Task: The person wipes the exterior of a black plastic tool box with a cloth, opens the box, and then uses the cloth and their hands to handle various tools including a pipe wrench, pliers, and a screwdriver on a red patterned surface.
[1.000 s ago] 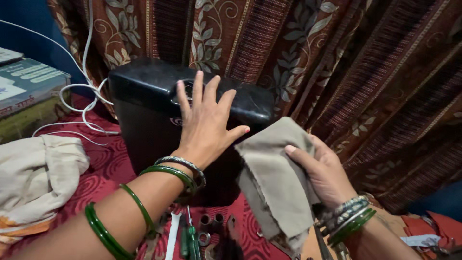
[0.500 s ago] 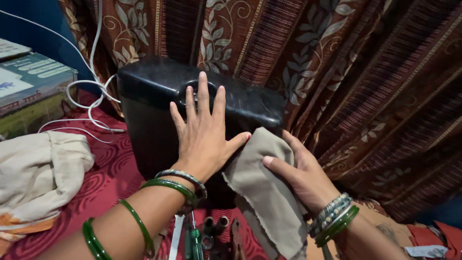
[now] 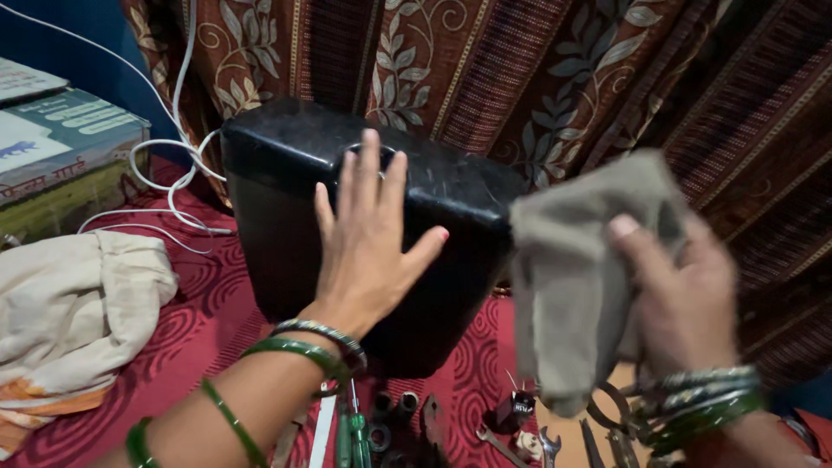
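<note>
Before a brown patterned curtain [image 3: 537, 78], the left hand [image 3: 368, 251] is pressing flat and open on a black box [image 3: 286, 208] while the right hand [image 3: 685, 303] is gripping a grey cloth [image 3: 572, 260].

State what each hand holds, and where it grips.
The right hand grips the grey cloth at its upper part, thumb in front. The left hand holds nothing; it lies flat against the black box.

Motion is blurring the right hand [image 3: 685, 295] and the grey cloth [image 3: 581, 269] its fingers are pinching, so the weave is not showing. The left hand [image 3: 368, 247] is covering the black case [image 3: 286, 173] under its fingers, and the bottom edge is cropping the tools [image 3: 416, 429] below its wrist.
</note>
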